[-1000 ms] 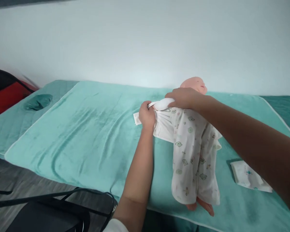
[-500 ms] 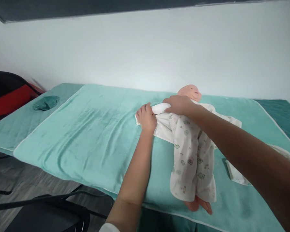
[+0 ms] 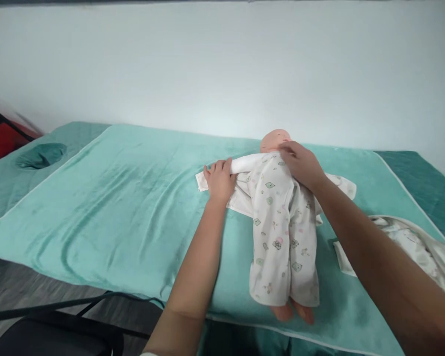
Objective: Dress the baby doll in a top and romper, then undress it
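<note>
A baby doll (image 3: 276, 141) lies on its back, its head toward the wall and its bare feet toward me. A white printed baby garment (image 3: 272, 237) covers its body and legs. My left hand (image 3: 220, 180) is closed over a white sleeve (image 3: 246, 163) stretched out to the doll's side, the cuff end sticking out past my fingers. At the doll's neck, my right hand (image 3: 302, 163) is closed on the upper edge of the garment; its fingertips are partly hidden. Another white layer spreads under the doll on both sides.
The doll rests on a padded bed with a teal cover (image 3: 144, 198) and a face hole (image 3: 40, 155) at left. More white printed cloth (image 3: 411, 237) lies at right, partly behind my forearm. A black chair (image 3: 55, 333) stands at front left, beside the bed.
My right hand has gone from the white sleeve rightward to the doll's neck, drawing the garment over the shoulder and chest. My left hand stays at the sleeve. The view has shifted.
</note>
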### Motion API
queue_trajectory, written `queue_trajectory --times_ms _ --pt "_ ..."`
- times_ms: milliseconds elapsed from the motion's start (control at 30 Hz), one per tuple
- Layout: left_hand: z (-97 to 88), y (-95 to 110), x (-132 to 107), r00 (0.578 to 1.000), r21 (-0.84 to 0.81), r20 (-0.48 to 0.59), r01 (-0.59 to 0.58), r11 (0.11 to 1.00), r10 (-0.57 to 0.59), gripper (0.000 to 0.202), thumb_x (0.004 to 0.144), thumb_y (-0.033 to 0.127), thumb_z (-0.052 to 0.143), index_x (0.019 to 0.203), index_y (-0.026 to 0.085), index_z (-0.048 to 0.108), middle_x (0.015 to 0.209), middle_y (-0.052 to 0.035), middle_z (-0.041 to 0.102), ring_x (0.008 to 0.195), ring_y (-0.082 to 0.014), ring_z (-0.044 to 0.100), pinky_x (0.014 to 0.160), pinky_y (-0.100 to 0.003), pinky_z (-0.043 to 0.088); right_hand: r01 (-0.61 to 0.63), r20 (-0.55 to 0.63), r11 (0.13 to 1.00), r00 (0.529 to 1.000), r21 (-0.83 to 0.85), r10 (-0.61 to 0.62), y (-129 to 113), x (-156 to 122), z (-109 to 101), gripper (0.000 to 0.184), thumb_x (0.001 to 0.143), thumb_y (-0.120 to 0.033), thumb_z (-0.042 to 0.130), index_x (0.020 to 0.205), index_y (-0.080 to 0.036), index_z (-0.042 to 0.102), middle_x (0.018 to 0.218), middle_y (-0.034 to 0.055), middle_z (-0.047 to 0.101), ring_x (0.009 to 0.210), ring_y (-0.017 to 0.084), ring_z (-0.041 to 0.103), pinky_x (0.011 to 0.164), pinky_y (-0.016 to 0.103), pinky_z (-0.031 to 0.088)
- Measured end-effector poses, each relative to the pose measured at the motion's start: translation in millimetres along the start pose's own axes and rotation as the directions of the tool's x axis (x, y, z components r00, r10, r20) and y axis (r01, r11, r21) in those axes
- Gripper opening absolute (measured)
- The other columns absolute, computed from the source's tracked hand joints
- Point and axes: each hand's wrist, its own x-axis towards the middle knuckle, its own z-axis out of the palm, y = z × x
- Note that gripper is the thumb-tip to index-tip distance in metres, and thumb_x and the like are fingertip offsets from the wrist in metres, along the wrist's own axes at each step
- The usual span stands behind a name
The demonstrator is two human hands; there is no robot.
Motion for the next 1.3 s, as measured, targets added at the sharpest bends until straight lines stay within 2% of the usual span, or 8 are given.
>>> queue_trajectory --times_ms 200,500,600,700,800,900,1033,1300 --pt "2.0 4 -3 1.0 0.001 -0.023 0.001 1.0 -0.001 0.057 0.089 0.027 0.056 0.146 0.026 0.051 0.14 -0.0126 0.06 0.135 -0.0327 0.049 0.125 -0.059 0.018 -0.122 -0.159 0.987 0.982 -0.102 0.105 82 -38 10 0.044 0.091 -0.033 0.044 0.125 -0.016 0.064 0.128 0.0167 0.068 0.119 0.033 0.059 0.105 0.05 0.042" --pt "-8.3 14 -30 0.985 -0.439 -0.122 0.055 0.897 -0.12 0.04 0.09 0.025 0.049 0.128 0.023 0.061 0.134 -0.0065 0.065 0.128 -0.0207 0.058 0.111 -0.037 0.046 -0.199 -0.271 0.972 0.949 -0.122 0.16 98 -38 8 0.045 0.088 -0.019 0.038 0.124 -0.019 0.065 0.125 0.0139 0.069 0.114 0.03 0.061 0.1 0.044 0.042" --pt "-22.4 36 -41 0.973 -0.57 -0.172 0.029 0.821 -0.154 0.031 0.094 0.028 0.048 0.12 0.024 0.064 0.126 -0.0042 0.069 0.122 -0.0194 0.061 0.111 -0.037 0.046 -0.289 -0.328 0.954 0.911 -0.073 0.251 107 -37 7 0.043 0.088 -0.022 0.04 0.123 -0.019 0.065 0.119 0.0131 0.071 0.11 0.03 0.063 0.097 0.044 0.042" --pt "-38.0 77 -39 0.983 -0.602 -0.184 -0.107 0.791 -0.007 0.026 0.095 0.027 0.049 0.113 0.024 0.067 0.121 -0.0031 0.07 0.118 -0.0189 0.063 0.11 -0.036 0.047 -0.306 -0.311 0.947 0.913 -0.092 0.265 109 -36 10 0.039 0.09 -0.025 0.043 0.12 -0.019 0.067 0.115 0.0127 0.073 0.109 0.03 0.063 0.1 0.045 0.04" --pt "-43.6 127 -23 0.954 -0.518 -0.012 -0.262 0.815 0.299 0.026 0.093 0.022 0.05 0.11 0.024 0.07 0.12 -0.0031 0.072 0.117 -0.0193 0.064 0.107 -0.035 0.048 -0.304 -0.295 0.944 0.92 -0.125 0.257 108 -37 12 0.037 0.092 -0.029 0.044 0.12 -0.018 0.067 0.118 0.0131 0.072 0.111 0.031 0.062 0.101 0.046 0.038" --pt "-34.1 174 -1 0.834 -0.242 0.218 -0.457 0.856 0.507 0.028 0.092 0.018 0.049 0.107 0.02 0.072 0.117 -0.006 0.073 0.118 -0.023 0.063 0.11 -0.04 0.043 -0.305 -0.29 0.941 0.923 -0.147 0.254 106 -38 13 0.035 0.094 -0.031 0.045 0.118 -0.018 0.068 0.12 0.0131 0.071 0.114 0.031 0.06 0.106 0.047 0.034" --pt "-7.9 220 20 0.72 0.055 0.528 -0.558 0.828 0.45 0.028 0.09 0.013 0.049 0.103 0.018 0.073 0.116 -0.0091 0.073 0.116 -0.0254 0.063 0.107 -0.043 0.042 -0.296 -0.27 0.941 0.931 -0.165 0.245 104 -42 11 0.034 0.097 -0.032 0.045 0.12 -0.018 0.066 0.121 0.0129 0.07 0.117 0.031 0.058 0.113 0.049 0.026" --pt "31.0 240 42 0.648 0.166 0.663 -0.616 0.77 0.375 0.039 0.097 0.016 0.042 0.13 0.012 0.06 0.135 -0.0177 0.062 0.125 -0.0292 0.059 0.104 -0.047 0.044 -0.292 -0.201 0.942 0.945 -0.165 0.258 100 -43 4 0.033 0.097 -0.022 0.042 0.123 -0.02 0.062 0.121 0.012 0.07 0.115 0.029 0.058 0.109 0.045 0.026"
